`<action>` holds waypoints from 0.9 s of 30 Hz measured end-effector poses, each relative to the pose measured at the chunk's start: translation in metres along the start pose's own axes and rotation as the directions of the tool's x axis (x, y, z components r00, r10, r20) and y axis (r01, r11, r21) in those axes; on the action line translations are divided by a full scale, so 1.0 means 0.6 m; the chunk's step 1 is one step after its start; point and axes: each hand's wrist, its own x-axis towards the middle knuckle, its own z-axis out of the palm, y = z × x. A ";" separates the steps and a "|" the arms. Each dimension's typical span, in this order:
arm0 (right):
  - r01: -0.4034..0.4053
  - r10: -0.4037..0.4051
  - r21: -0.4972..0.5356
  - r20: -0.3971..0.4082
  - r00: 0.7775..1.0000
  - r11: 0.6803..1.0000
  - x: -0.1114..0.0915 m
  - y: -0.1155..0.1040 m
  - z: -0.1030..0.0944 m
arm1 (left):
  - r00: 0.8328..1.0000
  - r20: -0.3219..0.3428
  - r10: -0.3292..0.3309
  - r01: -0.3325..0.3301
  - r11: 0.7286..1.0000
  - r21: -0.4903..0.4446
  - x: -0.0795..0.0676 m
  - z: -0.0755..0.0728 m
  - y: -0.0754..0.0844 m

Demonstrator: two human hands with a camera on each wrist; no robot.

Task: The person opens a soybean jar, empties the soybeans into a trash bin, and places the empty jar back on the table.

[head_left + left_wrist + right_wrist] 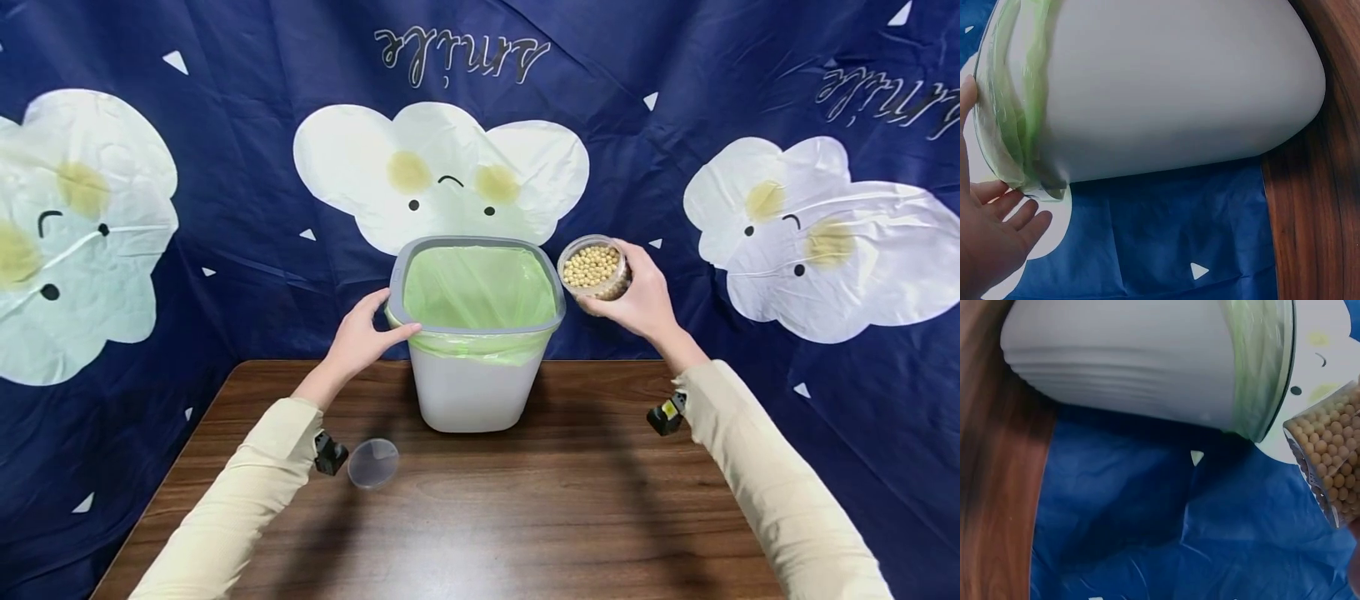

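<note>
My right hand (641, 296) grips a clear round plastic jar (612, 289) of soybeans (591, 266). The jar is tilted toward the bin, just right of its rim, and the beans are inside it. A light grey trash bin (472, 387) stands on the table, lined with a green plastic bag (480, 287) folded over under its darker grey rim (487, 331). At the bin's left front corner my left hand (358, 337) rests on the rim, thumb at the front. Its other fingers (1019, 219) lie fairly straight beside the bag's edge in the left wrist view.
A clear round lid (373, 463) lies on the brown wooden table (480, 517), left of and nearer than the bin. Behind the table hangs a dark blue cloth (247, 167) with white cloud prints. A small black camera sits at each wrist.
</note>
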 end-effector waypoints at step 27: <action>0.412 -0.375 -0.164 0.214 0.902 0.896 0.072 0.021 0.066 | 0.999 0.035 -0.030 0.030 1.000 0.006 0.000 -0.008 0.004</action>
